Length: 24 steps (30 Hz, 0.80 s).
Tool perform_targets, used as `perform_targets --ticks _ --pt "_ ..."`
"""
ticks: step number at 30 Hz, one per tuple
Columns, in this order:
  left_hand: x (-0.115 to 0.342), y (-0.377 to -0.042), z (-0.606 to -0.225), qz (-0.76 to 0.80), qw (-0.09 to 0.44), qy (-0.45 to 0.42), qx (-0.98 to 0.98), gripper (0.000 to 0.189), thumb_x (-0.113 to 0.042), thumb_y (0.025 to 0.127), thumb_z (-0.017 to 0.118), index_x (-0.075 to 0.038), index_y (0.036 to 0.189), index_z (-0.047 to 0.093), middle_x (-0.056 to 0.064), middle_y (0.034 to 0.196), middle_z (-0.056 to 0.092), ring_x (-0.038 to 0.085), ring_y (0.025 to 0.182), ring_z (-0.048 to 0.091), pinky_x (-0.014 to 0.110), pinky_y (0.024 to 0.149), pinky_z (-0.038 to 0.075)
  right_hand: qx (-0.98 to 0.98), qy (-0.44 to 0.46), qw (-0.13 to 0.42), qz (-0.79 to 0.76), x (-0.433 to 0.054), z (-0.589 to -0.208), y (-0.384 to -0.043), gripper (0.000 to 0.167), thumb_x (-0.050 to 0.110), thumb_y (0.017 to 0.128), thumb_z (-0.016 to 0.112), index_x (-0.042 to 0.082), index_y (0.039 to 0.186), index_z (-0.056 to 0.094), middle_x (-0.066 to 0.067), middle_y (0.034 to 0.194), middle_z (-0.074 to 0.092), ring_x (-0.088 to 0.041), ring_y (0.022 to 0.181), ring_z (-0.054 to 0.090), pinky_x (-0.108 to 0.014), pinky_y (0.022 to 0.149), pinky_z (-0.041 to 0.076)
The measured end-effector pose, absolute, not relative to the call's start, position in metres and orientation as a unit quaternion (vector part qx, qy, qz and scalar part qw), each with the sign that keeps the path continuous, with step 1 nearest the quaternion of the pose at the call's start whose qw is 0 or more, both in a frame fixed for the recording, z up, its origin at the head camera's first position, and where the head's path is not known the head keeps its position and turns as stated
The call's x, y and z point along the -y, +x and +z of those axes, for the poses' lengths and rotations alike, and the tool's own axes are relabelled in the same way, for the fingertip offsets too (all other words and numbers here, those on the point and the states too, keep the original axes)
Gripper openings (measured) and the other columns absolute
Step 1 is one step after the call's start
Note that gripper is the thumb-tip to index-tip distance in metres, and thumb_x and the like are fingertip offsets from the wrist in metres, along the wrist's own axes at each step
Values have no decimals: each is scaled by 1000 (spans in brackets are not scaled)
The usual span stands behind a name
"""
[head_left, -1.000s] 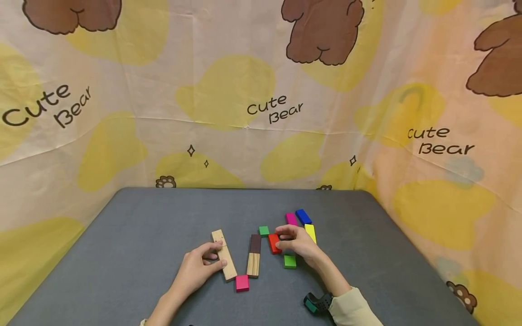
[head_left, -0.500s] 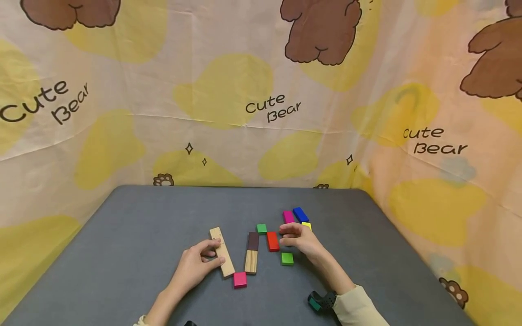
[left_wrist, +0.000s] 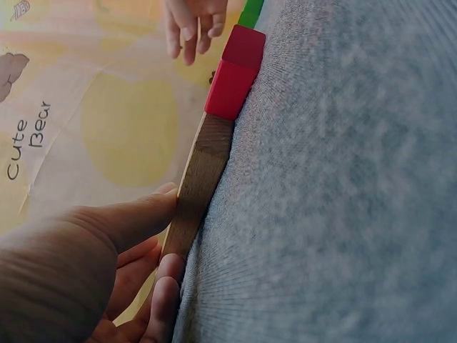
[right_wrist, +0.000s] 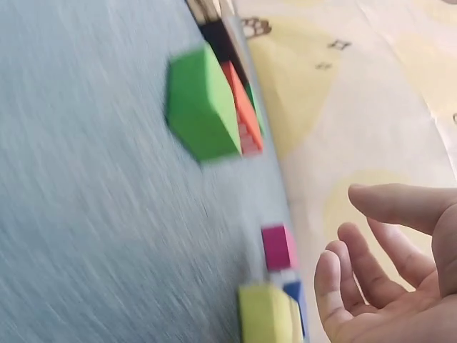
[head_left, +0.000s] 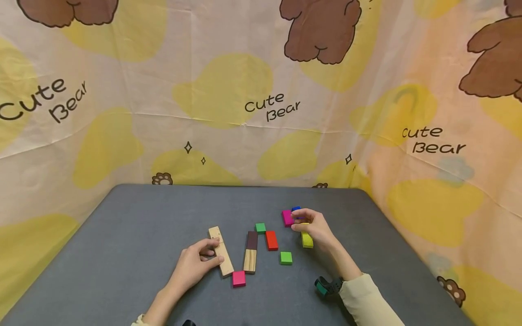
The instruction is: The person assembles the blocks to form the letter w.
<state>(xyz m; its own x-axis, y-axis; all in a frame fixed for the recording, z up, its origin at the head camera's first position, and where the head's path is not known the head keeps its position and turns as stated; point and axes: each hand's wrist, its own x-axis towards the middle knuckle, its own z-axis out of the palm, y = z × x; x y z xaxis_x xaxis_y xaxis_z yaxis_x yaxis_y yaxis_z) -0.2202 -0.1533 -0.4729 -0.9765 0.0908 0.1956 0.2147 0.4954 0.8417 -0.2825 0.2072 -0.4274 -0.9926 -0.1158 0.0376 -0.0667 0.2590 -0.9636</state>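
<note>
Right now, I have the pale wooden strip (head_left: 223, 252) on the bench (head_left: 163, 208), its near end meeting the pink block (head_left: 239, 279), gripped by the left hand (head_left: 193, 265). The right hand (head_left: 319, 228), half-spread, holds nothing near the yellow block (head_left: 307, 241) and magenta block (head_left: 287, 218). I'd call this arranging; next needs a careful pinch.

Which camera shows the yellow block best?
The head view: much of the yellow block shows there within the frame, though the right hand hides part of it. The right wrist view shows it closer but blurred and cut off at the bottom edge. The left wrist view doesn't show it.
</note>
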Motion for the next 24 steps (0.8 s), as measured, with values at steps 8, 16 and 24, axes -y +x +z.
perform_targets --ticks 8,16,24 --pt "154 -221 -473 -496 62 -88 862 40 -19 78 86 -13 115 72 0 113 69 12 90 65 30 74 53 -843 -64 15 -533 -230 -426 -302 42 -2 83 76 -5 123 62 -22 127 58 -42 117 51 -48 92 48" --pt "155 -221 -471 -498 60 -93 860 40 -22 79 85 -12 115 72 1 113 69 13 91 65 30 74 53 -856 -93 35 -507 -236 -433 -326 52 2 77 83 1 125 63 -17 123 61 -32 101 56 -40 80 50" --pt "155 -221 -470 -500 50 -85 860 39 -22 79 86 -14 114 72 0 113 69 12 91 65 30 74 53 -858 -110 71 -497 -225 -434 -339 63 -4 73 84 1 131 59 -21 118 59 -24 76 55 -32 60 42"
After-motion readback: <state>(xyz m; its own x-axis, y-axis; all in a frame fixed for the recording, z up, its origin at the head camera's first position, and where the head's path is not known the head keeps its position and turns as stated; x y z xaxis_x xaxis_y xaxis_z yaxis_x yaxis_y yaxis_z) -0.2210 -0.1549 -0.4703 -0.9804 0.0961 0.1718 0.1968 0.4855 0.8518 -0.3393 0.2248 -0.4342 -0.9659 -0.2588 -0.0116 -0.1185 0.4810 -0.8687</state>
